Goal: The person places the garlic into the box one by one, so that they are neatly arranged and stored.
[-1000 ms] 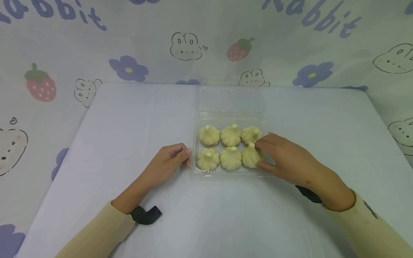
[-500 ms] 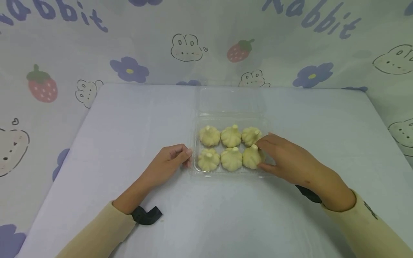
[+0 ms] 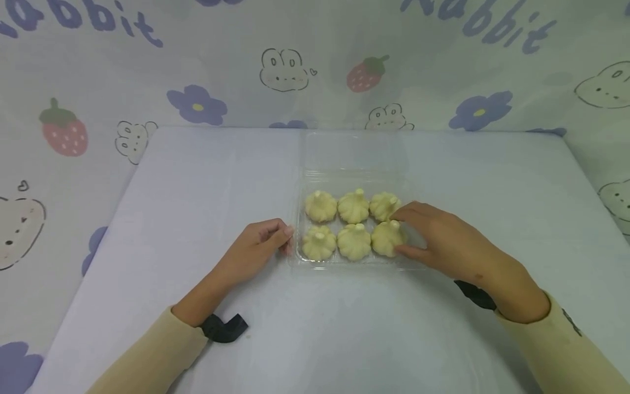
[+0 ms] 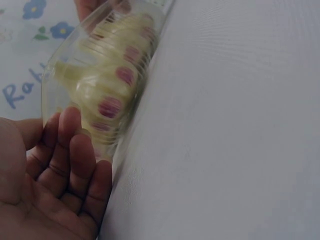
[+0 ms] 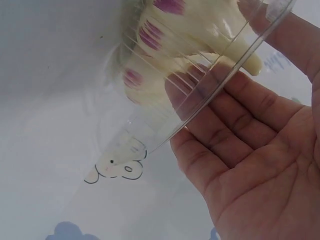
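Note:
Several pale garlic bulbs stand in two rows inside a clear plastic clamshell box (image 3: 354,265). My left hand (image 3: 256,243) holds the box's left rim between thumb and curled fingers. At the front right corner, my right hand (image 3: 448,241) grips a garlic bulb (image 3: 386,239), with thumb and fingers on either side of it. This bulb leans to the right, its stem toward my palm. In the right wrist view, some fingertips (image 5: 187,92) show through the clear side wall. Purple patches mark the bulbs' lower sides in the left wrist view, where one bulb (image 4: 100,87) is near my fingers.
The box's clear lid (image 3: 351,152) is folded back, lying toward the far edge of the white table (image 3: 221,180). Behind the table hangs a cloth (image 3: 325,33) printed with rabbits, strawberries and flowers. A dark strap (image 3: 223,329) shows below the left wrist.
The front right bulb has tilted over to the right, its stem moving toward my right hand. My right hand has shifted slightly right; my left hand has stayed at the rim.

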`<action>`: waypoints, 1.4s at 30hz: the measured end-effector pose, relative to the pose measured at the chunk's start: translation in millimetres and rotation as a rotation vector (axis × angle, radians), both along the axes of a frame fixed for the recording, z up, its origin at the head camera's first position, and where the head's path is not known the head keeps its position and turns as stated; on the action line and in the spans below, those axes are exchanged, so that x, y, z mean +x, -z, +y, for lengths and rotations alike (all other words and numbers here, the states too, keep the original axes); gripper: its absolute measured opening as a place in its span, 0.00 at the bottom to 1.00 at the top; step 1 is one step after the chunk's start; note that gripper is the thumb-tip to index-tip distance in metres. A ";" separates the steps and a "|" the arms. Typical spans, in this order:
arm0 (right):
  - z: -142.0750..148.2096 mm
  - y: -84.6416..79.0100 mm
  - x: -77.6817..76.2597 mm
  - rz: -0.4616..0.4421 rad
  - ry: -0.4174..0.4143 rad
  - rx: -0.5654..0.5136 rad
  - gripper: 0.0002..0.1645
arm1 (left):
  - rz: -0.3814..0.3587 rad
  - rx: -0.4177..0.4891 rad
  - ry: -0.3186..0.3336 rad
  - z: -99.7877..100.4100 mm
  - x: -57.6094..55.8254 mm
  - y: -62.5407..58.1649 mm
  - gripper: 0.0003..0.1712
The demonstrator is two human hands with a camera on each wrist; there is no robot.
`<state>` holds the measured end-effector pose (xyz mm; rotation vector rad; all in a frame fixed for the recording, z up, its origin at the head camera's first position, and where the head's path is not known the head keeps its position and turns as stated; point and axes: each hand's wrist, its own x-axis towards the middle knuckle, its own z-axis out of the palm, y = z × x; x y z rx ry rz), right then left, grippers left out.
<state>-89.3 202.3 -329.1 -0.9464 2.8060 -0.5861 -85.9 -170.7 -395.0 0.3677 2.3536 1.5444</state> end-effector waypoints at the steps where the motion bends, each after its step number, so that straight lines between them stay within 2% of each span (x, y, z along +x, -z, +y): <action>1: 0.4 -0.9 -0.2 -0.004 0.005 -0.002 0.31 | 0.001 -0.006 0.001 0.1 -0.4 -0.8 0.19; 6: 2.0 -3.6 -0.5 -0.020 0.026 -0.009 0.30 | 0.001 -0.023 0.021 -1.0 -2.8 -3.5 0.20; 12: 3.7 -3.8 -0.8 -0.016 0.010 -0.035 0.29 | -0.002 -0.014 0.075 -2.8 -5.0 -6.1 0.20; 16: 6.6 -6.9 -0.7 -0.014 0.019 -0.056 0.28 | -0.004 -0.065 0.096 -5.7 -9.3 -11.7 0.18; 19: 10.3 -11.9 -1.2 -0.014 0.037 -0.076 0.27 | 0.019 -0.124 0.096 -9.1 -17.4 -19.3 0.18; 26: 22.4 -25.8 -12.5 0.035 0.053 -0.141 0.24 | 0.072 -0.248 0.034 -15.7 -47.6 -44.9 0.24; 32: 29.9 -35.5 -36.7 0.018 0.138 -0.205 0.21 | 0.100 -0.365 -0.026 -11.4 -81.5 -63.3 0.29; 36: 29.7 -34.5 -61.3 -0.010 0.218 -0.241 0.20 | 0.101 -0.380 -0.068 -6.6 -106.5 -64.9 0.30; 42: 29.2 -30.5 -97.7 -0.150 0.396 -0.208 0.34 | 0.060 -0.375 -0.130 4.1 -143.3 -52.0 0.34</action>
